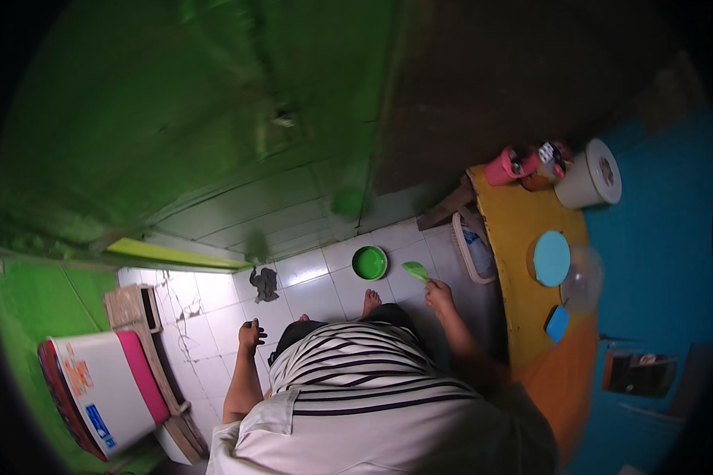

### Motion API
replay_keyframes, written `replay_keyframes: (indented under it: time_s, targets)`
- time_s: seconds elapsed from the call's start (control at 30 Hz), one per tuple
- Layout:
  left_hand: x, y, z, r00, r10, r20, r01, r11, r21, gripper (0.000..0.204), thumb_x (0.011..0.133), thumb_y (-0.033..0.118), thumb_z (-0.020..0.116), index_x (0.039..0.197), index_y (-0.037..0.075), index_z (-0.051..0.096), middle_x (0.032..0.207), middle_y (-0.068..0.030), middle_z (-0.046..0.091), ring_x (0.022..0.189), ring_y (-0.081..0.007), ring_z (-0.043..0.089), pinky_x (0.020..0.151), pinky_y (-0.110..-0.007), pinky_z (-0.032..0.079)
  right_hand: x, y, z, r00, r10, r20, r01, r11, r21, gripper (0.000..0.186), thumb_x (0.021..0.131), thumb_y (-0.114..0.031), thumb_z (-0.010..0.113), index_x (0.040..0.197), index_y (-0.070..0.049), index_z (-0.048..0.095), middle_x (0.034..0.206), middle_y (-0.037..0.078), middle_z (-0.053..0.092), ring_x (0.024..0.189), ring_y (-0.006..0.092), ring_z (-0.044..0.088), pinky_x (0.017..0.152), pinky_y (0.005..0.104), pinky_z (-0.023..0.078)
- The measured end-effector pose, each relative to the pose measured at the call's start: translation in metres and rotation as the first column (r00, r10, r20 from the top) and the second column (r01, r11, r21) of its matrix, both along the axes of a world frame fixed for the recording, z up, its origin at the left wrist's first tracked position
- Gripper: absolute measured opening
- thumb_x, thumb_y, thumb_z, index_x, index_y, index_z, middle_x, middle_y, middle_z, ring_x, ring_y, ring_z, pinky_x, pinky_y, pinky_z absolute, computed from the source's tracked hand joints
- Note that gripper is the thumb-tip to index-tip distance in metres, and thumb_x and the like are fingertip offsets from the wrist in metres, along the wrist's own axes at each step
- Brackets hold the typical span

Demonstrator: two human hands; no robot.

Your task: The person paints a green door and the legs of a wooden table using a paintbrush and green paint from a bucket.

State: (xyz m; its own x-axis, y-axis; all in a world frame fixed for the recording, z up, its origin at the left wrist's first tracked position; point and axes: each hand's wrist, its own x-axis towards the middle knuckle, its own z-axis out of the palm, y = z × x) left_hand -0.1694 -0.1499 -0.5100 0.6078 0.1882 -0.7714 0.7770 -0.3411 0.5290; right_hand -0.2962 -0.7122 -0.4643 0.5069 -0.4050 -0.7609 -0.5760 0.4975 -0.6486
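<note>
One light-green scoop (414,270), probably light, stiff plastic best held by its handle, juts forward from our right hand (439,295) clamped on it, our left hand (251,336) hanging with fingers apart.

Tool (415,271) was lt. green; basin (369,263) was a stronger green w/ a paler rim. Floor (305,299) was wht. tile w/ thin dk. lines; cloth (264,283) was dk. grey. Shirt (356,360) was wht. w/ blk. stripes, plain nr. the shoulders. Tabletop (515,245) was yel.; lid (553,258) lt. turq.; small box (557,323) bright blue; cup (501,169) pink; bucket (580,182) off-wht. Basket (461,245) was pale pink; drape (566,384) orange. L wall (174,134) was green w/ a yel.-green strip (174,253), R wall (657,222) blue. Bulky unit (119,368) was wht. & hot pink, w/ orange & blue stickers.
</note>
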Motion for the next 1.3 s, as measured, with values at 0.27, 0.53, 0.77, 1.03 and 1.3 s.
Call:
replay_keyframes:
  time_s: [0.27, 0.53, 0.77, 1.03, 1.3]
  targets:
    - [0.023, -0.048, 0.027, 0.992, -0.125, 0.031, 0.125, 0.992, 0.008, 0.044, 0.098, 0.035, 0.051, 0.119, -0.003, 0.048, 0.099, -0.0185, 0.064, 0.077, -0.0286, 0.069, 0.054, -0.037, 0.056, -0.014, -0.031, -0.027, 0.977, -0.211, 0.008, 0.21, 0.975, 0.079, 0.018, 0.098, -0.015, 0.054, 0.112, -0.003, 0.054, 0.081, 0.008, 0.062, 0.057, 0.0112, 0.053, 0.047, 0.0231, 0.041]
    - [0.055, -0.086, 0.039, 0.98, -0.179, 0.091, 0.176, 0.984, 0.04, 0.035, 0.098, 0.032, 0.052, 0.113, 0.0, 0.053, 0.09, -0.0144, 0.066, 0.069, -0.0245, 0.069, 0.049, -0.035, 0.054, -0.022, -0.048, -0.032, 0.931, -0.363, -0.035, 0.364, 0.92, 0.143, 0.013, 0.098, -0.014, 0.053, 0.11, -0.008, 0.054, 0.072, 0.002, 0.052, 0.051, 0.0083, 0.043, 0.042, 0.023, 0.035]
    - [0.083, -0.159, 0.057, 0.907, -0.391, 0.16, 0.396, 0.918, -0.003, 0.034, 0.099, 0.031, 0.052, 0.11, -0.001, 0.055, 0.09, -0.0145, 0.068, 0.071, -0.0238, 0.07, 0.051, -0.032, 0.054, -0.041, -0.061, -0.059, 0.932, -0.357, -0.06, 0.362, 0.925, 0.115, 0.013, 0.097, -0.019, 0.049, 0.088, -0.011, 0.054, 0.065, -0.003, 0.047, 0.047, 0.0058, 0.037, 0.04, 0.0219, 0.03]
    - [0.129, -0.226, 0.046, 0.684, -0.717, 0.135, 0.728, 0.683, -0.061, 0.029, 0.101, 0.022, 0.048, 0.12, 0.001, 0.055, 0.095, -0.014, 0.07, 0.078, -0.0215, 0.071, 0.059, -0.033, 0.058, -0.052, -0.049, -0.098, 0.855, -0.519, -0.019, 0.517, 0.847, 0.126, 0.015, 0.096, -0.018, 0.051, 0.086, -0.009, 0.057, 0.062, -0.002, 0.047, 0.045, 0.0073, 0.041, 0.037, 0.0236, 0.029]
    - [0.17, -0.29, 0.03, 0.341, -0.94, 0.009, 0.94, 0.341, 0.012, 0.033, 0.097, 0.026, 0.053, 0.109, -0.004, 0.06, 0.091, -0.0157, 0.071, 0.079, -0.0223, 0.071, 0.069, -0.034, 0.057, -0.045, 0.011, -0.093, 0.797, -0.601, -0.064, 0.604, 0.796, 0.047, 0.018, 0.097, -0.023, 0.049, 0.104, -0.006, 0.051, 0.07, 0.003, 0.052, 0.048, 0.0109, 0.045, 0.039, 0.0273, 0.033]
